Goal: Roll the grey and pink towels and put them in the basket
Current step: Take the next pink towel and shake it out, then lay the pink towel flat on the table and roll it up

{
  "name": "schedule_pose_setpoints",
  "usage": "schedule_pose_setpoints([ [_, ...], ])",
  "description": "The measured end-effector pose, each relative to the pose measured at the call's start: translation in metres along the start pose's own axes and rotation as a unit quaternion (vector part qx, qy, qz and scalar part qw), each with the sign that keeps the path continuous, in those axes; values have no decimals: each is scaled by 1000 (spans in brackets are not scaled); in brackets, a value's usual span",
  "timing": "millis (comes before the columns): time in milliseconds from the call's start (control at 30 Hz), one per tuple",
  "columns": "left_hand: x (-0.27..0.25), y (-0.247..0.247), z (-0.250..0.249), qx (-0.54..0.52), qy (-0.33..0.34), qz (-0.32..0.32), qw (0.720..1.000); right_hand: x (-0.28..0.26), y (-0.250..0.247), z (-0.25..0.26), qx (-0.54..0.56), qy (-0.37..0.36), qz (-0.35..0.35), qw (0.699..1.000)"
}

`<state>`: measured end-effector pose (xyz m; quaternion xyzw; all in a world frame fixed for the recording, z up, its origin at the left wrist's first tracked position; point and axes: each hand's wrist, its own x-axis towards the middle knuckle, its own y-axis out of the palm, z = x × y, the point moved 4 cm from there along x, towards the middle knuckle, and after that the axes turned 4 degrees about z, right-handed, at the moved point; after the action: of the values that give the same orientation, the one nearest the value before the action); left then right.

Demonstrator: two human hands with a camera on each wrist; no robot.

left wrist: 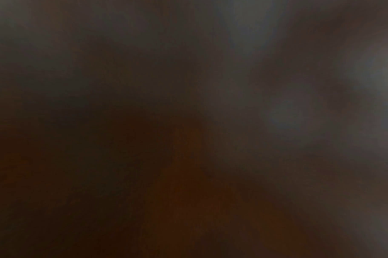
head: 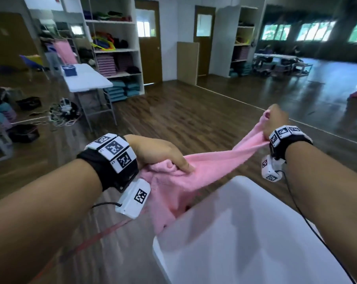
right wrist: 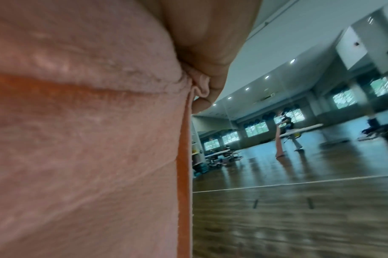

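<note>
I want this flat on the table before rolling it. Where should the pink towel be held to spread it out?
Judging from the head view, hold the pink towel by the two corners of one edge, from above. The right hand already pinches an end; the left hand grips a bunched middle, with loose cloth hanging past the white table edge, so it should slide out to the corner.

Head view: daylight enters through the windows (head: 315,30) at upper right of my view and glares in streaks on the wooden floor (head: 194,111). Edges are bent by the wide lens and smeared with motion blur. My arms cast soft grey shadows on the white tabletop (head: 255,232), itself out of focus. Left wrist view: dark, brown-grey, nothing resolvable. Right wrist view: the pink towel (right wrist: 89,139) fills the left half, close and soft; ceiling spots (right wrist: 267,77) shine small; the floor reflects the windows, blurred.
</note>
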<state>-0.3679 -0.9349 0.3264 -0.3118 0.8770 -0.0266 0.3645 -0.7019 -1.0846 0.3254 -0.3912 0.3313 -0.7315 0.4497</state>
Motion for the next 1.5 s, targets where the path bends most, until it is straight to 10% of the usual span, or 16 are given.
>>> schedule_pose_setpoints([
  [533,49,278,44,224,145,96,959,-321,-89,-277,-207,228,51,950],
  [933,126,560,11,294,112,194,929,-466,-165,-491,-190,324,76,924],
  [1100,139,688,0,214,53,310,925,-531,-212,-589,-179,371,50,910],
  [1200,142,753,-2,283,100,401,866,-575,-233,-635,-184,407,16,895],
  [1300,152,790,0,320,113,431,836,-615,-232,-667,-150,485,13,861],
  [1500,189,761,-7,305,89,360,877,-645,-188,-670,-112,532,80,835],
])
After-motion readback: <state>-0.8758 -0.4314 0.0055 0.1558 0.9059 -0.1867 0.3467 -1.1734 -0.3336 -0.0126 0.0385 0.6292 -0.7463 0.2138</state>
